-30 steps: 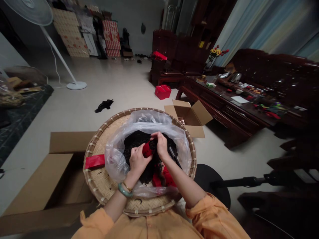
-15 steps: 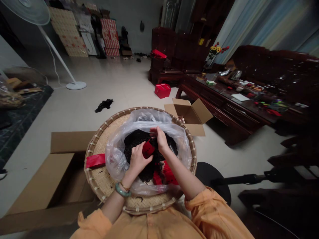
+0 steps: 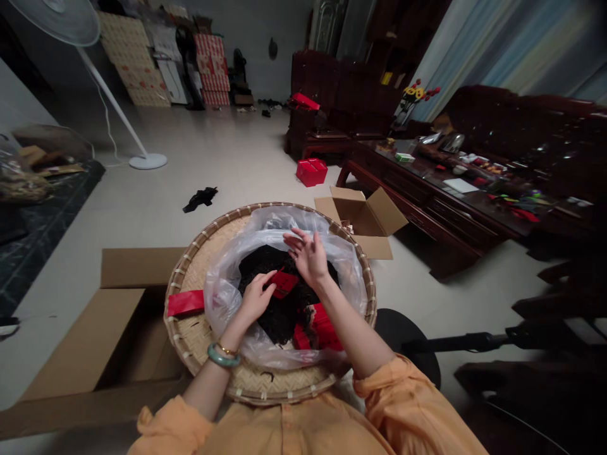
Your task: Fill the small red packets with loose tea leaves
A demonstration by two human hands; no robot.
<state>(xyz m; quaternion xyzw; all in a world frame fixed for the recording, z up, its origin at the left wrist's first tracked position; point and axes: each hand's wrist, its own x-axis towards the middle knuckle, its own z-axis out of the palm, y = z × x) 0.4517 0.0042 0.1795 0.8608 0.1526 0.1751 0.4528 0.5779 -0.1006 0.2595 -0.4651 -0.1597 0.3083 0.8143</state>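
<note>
Fingers, left hand: pinching 1 red packet by its edge; right hand: spread, unladen. Possible fault: packet tipping into black material, should that edge pinch loosen.

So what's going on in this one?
A person's left hand holds a small red packet over an opened plastic bag of dark, shredded-looking material. The right hand is open above the bag, which sits on a round woven tray. More red packets lie in the bag.
</note>
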